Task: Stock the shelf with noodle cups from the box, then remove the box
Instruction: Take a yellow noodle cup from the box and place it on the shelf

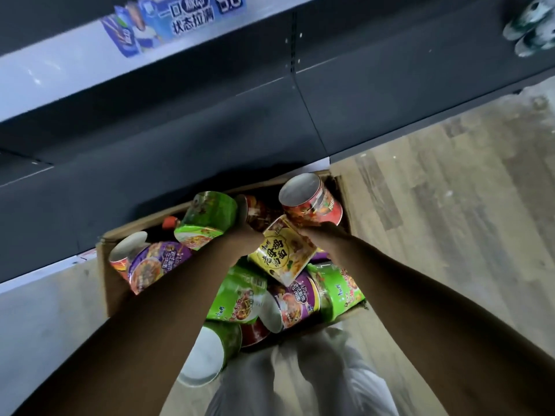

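A cardboard box (105, 274) lies on the floor against the dark shelf base, full of several noodle cups in green, purple, red and yellow. My left hand (244, 235) reaches in and grips a green cup (207, 217) at the box's far side. My right hand (322, 232) holds a red cup (312, 199) near the box's far right corner. A yellow cup (280, 253) lies between my two wrists. Both hands' fingers are mostly hidden behind the cups.
The dark shelf (180, 151) runs across the upper view, with a blue price strip (168, 22) on the shelf edge above. A wood-pattern floor (450, 190) lies to the right. My light trousers (300, 379) are just below the box.
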